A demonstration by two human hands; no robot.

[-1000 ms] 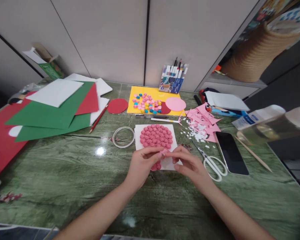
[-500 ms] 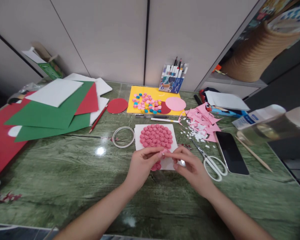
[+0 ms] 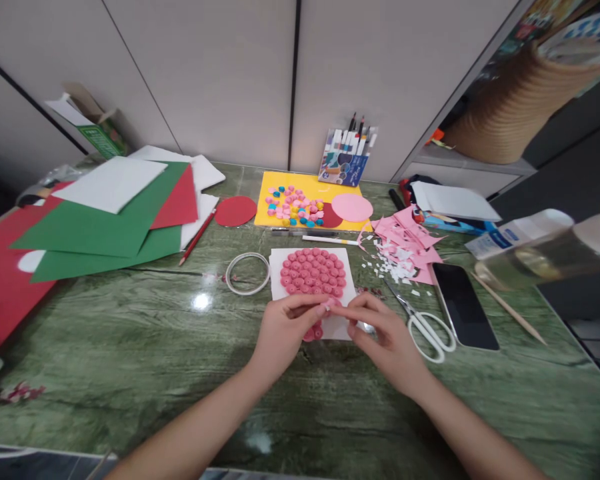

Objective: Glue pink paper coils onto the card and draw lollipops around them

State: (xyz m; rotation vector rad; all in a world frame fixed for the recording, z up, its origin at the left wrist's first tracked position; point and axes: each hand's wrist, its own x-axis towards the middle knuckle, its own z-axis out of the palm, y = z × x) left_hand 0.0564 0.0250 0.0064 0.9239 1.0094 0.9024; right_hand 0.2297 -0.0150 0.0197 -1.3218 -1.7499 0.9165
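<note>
My left hand (image 3: 285, 327) is closed, thumb and fingertips pinching a small pink paper piece (image 3: 332, 303) with a white bit on it. The outstretched index finger of my right hand (image 3: 384, 333) touches that piece; its thumb stays apart, lower down. Both hands are over the near part of a white square card (image 3: 351, 275). On the card, rows of round pink paper coils (image 3: 313, 270) form a round patch, and a few more coils show below my left fingertips. My fingers hide part of the patch and most of the small piece.
A tape roll (image 3: 247, 274) lies left of the card. To the right are white-handled scissors (image 3: 430, 337), a phone (image 3: 465, 307) and pink paper scraps (image 3: 407, 240). Behind lies a yellow sheet (image 3: 275, 183) with colored pieces; green sheets (image 3: 90, 227) lie at the left.
The small pink piece has turned slightly between my fingertips. Both hands stay almost in the same place.
</note>
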